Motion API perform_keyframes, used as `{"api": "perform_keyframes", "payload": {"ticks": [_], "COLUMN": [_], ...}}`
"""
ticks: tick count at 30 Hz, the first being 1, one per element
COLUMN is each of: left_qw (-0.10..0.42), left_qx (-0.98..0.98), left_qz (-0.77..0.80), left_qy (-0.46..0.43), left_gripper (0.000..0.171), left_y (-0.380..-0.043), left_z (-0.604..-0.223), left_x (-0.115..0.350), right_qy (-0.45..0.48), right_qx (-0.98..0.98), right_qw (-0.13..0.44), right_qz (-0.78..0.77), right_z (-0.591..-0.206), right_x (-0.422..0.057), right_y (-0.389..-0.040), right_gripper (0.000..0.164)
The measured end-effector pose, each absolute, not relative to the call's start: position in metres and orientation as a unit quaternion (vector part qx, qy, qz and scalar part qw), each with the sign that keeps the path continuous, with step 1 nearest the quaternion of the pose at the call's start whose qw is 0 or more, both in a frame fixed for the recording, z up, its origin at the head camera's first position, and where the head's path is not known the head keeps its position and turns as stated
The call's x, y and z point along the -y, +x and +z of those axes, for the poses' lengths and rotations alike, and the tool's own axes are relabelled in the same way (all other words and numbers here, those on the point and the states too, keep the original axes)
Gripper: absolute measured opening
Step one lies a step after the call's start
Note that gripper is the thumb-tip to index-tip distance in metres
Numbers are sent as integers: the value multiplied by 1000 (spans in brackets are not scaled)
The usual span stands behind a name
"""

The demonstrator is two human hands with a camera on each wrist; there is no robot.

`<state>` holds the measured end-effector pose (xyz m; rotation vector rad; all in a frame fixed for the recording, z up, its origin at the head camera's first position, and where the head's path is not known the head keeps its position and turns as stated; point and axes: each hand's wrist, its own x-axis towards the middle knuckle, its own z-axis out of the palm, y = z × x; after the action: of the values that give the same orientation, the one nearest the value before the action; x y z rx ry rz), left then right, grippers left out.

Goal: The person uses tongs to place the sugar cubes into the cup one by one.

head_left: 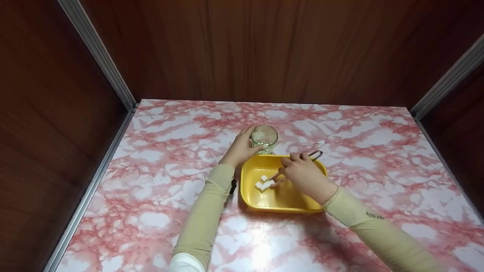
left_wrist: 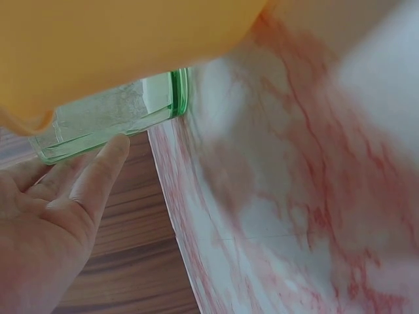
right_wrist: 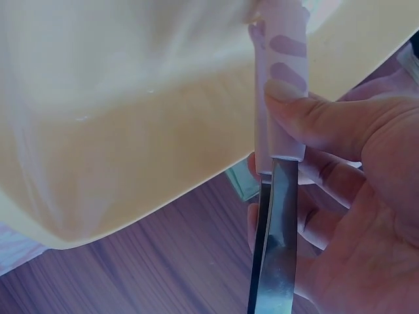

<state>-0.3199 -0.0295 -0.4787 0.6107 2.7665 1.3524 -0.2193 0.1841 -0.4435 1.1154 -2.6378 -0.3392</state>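
A clear greenish glass (head_left: 264, 135) stands upright just behind a yellow tray (head_left: 247, 200). My left hand (head_left: 241, 149) holds it from the left, thumb on the near side; the left wrist view shows fingers (left_wrist: 98, 176) against its wall. Something whitish shows low in the glass, too unclear to name. My right hand (head_left: 307, 177), over the tray, grips metal tongs (right_wrist: 281, 229) with pink sleeves, thumb pressing one arm. The tong tips reach the small white cubes (head_left: 263, 178) on the tray floor. Whether they pinch one cannot be told.
Red-and-white marbled tabletop (head_left: 166, 211) spreads around the tray. Dark wood panels (head_left: 264, 49) rise behind and at both sides, with metal strips (head_left: 102, 56) at the corners. The tray's raised rim lies between the cubes and the glass.
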Motion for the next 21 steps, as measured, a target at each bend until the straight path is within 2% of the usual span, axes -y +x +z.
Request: {"api": "perform_keyframes", "payload": {"ticks": [21], "left_qw": [-4], "left_qx": [-878], "left_qz": [436], "left_qy": [196], "left_gripper": [78], "left_y": [-319], "left_z": [-478], "left_x": [29], "right_qy": [373], "right_qx": [914], "right_qw": [120], "right_qz": [-106], "right_z": [-437], "right_x": [-192], "right_y": [-217], "right_gripper": [22]}}
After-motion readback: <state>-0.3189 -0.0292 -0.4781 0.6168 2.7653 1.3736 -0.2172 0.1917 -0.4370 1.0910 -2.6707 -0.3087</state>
